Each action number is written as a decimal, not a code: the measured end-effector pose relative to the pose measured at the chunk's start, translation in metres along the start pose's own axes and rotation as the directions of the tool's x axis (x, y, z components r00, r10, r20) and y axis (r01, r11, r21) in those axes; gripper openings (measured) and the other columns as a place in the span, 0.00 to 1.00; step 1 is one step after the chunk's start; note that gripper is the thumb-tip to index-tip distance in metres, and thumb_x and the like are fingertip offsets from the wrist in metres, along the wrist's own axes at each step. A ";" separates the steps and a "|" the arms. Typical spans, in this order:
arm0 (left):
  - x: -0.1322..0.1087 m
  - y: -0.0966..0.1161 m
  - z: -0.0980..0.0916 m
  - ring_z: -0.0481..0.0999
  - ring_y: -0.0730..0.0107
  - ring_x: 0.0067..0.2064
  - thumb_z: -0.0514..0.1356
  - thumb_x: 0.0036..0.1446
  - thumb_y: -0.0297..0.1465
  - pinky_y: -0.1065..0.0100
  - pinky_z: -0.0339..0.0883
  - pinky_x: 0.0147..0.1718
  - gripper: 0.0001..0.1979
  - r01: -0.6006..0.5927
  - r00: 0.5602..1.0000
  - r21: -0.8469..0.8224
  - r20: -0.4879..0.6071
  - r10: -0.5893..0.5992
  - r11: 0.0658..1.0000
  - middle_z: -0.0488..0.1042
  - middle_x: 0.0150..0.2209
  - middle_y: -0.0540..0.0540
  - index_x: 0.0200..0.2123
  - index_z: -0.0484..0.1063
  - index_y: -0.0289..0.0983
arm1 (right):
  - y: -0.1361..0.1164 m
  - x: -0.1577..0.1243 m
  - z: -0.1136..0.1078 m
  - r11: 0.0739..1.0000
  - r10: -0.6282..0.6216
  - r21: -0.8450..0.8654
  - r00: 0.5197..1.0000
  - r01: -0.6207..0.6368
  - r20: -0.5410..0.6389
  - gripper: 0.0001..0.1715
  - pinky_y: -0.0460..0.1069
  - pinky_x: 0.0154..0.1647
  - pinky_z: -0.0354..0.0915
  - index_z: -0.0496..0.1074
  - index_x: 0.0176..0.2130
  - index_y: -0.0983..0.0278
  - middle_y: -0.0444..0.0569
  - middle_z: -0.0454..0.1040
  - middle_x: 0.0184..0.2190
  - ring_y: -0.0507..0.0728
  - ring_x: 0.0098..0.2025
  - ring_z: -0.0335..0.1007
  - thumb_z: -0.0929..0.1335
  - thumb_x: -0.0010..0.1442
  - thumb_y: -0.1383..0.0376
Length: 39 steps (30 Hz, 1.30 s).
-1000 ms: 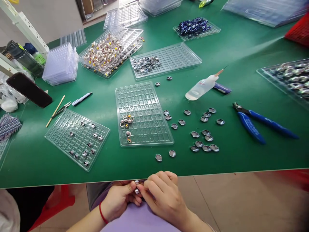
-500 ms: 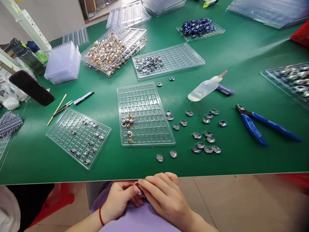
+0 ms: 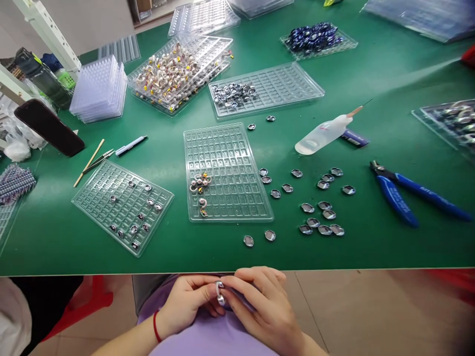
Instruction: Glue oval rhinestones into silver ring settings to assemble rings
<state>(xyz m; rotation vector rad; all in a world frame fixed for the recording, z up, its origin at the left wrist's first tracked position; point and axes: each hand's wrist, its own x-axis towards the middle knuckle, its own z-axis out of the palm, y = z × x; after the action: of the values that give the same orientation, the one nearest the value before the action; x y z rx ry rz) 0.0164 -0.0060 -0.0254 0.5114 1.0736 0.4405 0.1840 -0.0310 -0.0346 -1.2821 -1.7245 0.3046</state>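
- The little curved piece (image 3: 218, 291) shows more now than half a second ago. Back then my fingers hid most of it. Now I can see both shiny ends and the pale bend between them.
- I think this means I have turned it or let it peek out while I work on it. It is not put down, so I guess my work on it is not over.
- My left hand (image 3: 193, 299) has its thumb and fingers shut tight on the piece, on its left side.
- My right hand (image 3: 263, 309) is right up by the other side. Its pointing finger looks like it touches the top end. I cannot tell if those fingers squeeze it too.
- The piece is between my hands, over my purple clothes (image 3: 215, 336), just off the near edge of the counter (image 3: 215, 252).
- It looks tiny and curved like a C. It has a round silver end at the top and another at the bottom. The bend is whitish. The ends shine, so I think they are smooth and could slip.
- On the counter, the middle tray (image 3: 237, 193) has some small curved bits (image 3: 200, 183) in it, with yellow parts. Loose silver pieces (image 3: 269, 235) lie to its right and in front of it. None of these seem to have moved.
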 end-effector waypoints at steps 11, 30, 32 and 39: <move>0.000 0.001 0.001 0.70 0.74 0.24 0.74 0.42 0.43 0.72 0.64 0.26 0.18 -0.056 0.998 -0.003 -0.029 0.055 0.998 0.75 0.21 0.49 0.28 0.81 0.32 | 0.003 0.003 -0.005 0.996 -0.087 -0.022 0.996 0.088 0.024 0.17 0.53 0.39 0.54 0.78 0.40 0.57 0.47 0.71 0.33 0.53 0.35 0.64 0.64 0.63 0.75; 0.009 0.002 0.002 0.74 0.70 0.29 0.74 0.40 0.43 0.71 0.64 0.30 0.19 0.020 0.999 -0.079 -0.029 -0.022 0.997 0.79 0.28 0.47 0.31 0.82 0.34 | 0.002 -0.003 0.003 0.989 0.066 -0.132 0.997 -0.071 -0.047 0.08 0.54 0.40 0.52 0.71 0.31 0.62 0.46 0.72 0.27 0.54 0.32 0.64 0.67 0.65 0.68; 0.009 0.002 0.002 0.74 0.71 0.29 0.74 0.40 0.43 0.71 0.65 0.30 0.19 0.017 0.999 -0.084 -0.036 -0.021 0.996 0.79 0.27 0.47 0.30 0.83 0.34 | 0.002 -0.002 0.003 0.988 0.071 -0.134 0.997 -0.075 -0.036 0.09 0.54 0.39 0.52 0.71 0.31 0.61 0.45 0.72 0.26 0.54 0.31 0.64 0.67 0.65 0.68; 0.015 -0.004 0.002 0.75 0.70 0.26 0.75 0.38 0.45 0.70 0.67 0.29 0.21 0.022 1.000 -0.103 0.001 -0.022 0.994 0.79 0.23 0.46 0.28 0.83 0.32 | -0.002 0.002 0.007 0.981 0.092 -0.169 0.995 -0.095 -0.022 0.11 0.54 0.37 0.50 0.66 0.29 0.62 0.44 0.70 0.24 0.55 0.30 0.60 0.65 0.63 0.72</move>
<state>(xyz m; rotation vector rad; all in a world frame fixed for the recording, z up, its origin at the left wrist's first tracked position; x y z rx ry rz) 0.0244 -0.0012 -0.0379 0.4082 1.0499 0.4742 0.1776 -0.0279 -0.0358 -1.4883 -1.7101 0.2054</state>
